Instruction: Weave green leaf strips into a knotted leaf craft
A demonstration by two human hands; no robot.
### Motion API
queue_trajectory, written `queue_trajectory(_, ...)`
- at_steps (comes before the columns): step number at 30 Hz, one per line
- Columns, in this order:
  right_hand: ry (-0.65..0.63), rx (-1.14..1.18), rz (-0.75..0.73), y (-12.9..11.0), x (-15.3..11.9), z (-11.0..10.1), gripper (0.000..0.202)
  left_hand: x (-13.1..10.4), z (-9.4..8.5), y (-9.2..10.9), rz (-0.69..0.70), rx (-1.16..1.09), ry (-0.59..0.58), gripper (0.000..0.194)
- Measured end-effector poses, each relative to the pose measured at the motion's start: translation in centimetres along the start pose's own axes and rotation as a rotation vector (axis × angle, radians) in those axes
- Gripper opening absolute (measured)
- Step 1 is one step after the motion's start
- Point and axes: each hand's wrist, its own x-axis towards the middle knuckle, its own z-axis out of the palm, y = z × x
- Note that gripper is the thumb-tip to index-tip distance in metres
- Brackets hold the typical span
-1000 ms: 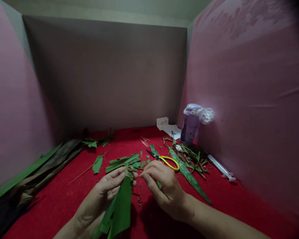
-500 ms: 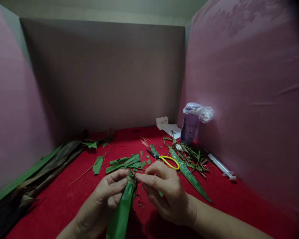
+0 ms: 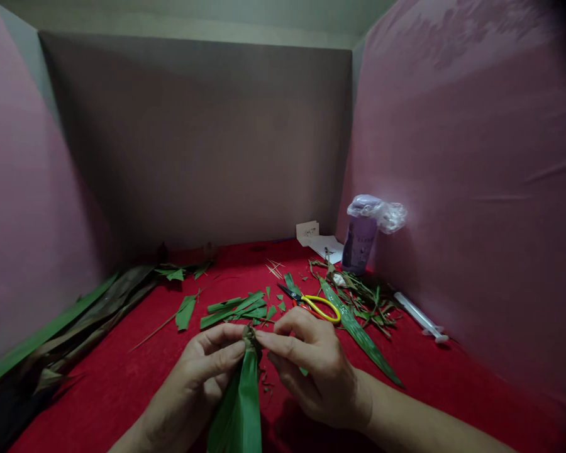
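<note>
Head view, clock centred on the brown top of the leaf bundle [image 3: 243, 396], low and mid-frame. Brown top held upward, green blades spread toward 6. Bundle gripped near its top between thumb and fingers of the left hand [image 3: 200, 377], at 8. Brown top met from 4 by the right hand [image 3: 314, 368], forefinger tip laid against its side, thumb tucked below; whether anything is pinched there cannot be told.

On the red cloth [image 3: 108, 371]: leaf strips [image 3: 236, 308] scattered at 11; sticks [image 3: 274, 269] at 1; yellow-handled scissors [image 3: 321, 308] at 2, just beyond the right hand; purple bottle [image 3: 358, 248], plastic-wrapped on top, farther out at 2. Long leaf [image 3: 356, 330], stem pile [image 3: 375, 305] and syringe [image 3: 417, 316] strung out toward 3. Long leaves [image 3: 75, 314] heaped at 9.
</note>
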Motion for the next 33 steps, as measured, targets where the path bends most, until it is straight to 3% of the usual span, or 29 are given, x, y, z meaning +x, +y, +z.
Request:
queue_trajectory(15,0.029,0.042,-0.017,-0.2,-0.1,-0.2,0.043,-0.1,0.1,-0.2,0.107,0.149,0.019,0.015)
queue_trajectory(22,0.022,0.041,-0.018,-0.1,0.0,-0.2,0.042,-0.3,-0.2,-0.1,0.327,0.391,0.027,0.013)
queue_trajectory(27,0.04,0.058,-0.028,-0.4,0.2,-0.4,0.039,-0.8,-0.2,-0.2,0.59,0.643,0.059,0.016)
queue_trajectory(31,0.069,0.091,0.015,-1.0,0.3,-0.6,0.03,-1.2,0.0,-0.4,0.81,0.837,-0.012,0.031)
queue_trajectory(33,0.089,0.107,0.058,-1.1,0.2,-0.5,0.029,-1.3,0.1,-0.5,0.82,0.846,-0.031,0.033)
